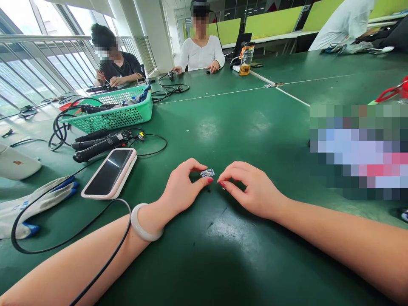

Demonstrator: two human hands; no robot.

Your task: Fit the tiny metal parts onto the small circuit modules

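Between the thumb and forefinger of my left hand (186,182) is a small grey-and-white patterned piece (208,173), which looks like a tiny circuit board. My right hand (247,185) is a short way to its right, thumb and fingertips pinched together. A tiny pale bit (223,188) shows at those fingertips, too small to name. The hands are apart, low over the green table (229,246). Left of my left hand lies a phone in a pale pink case (110,174).
Beyond the phone are black-handled tools (102,143) and a green basket (117,114) with cables. Work gloves (38,204) lie at the left; a black cable (73,244) crosses my left forearm. Two people sit across the table, near a bottle (246,59). A blurred patch covers the right.
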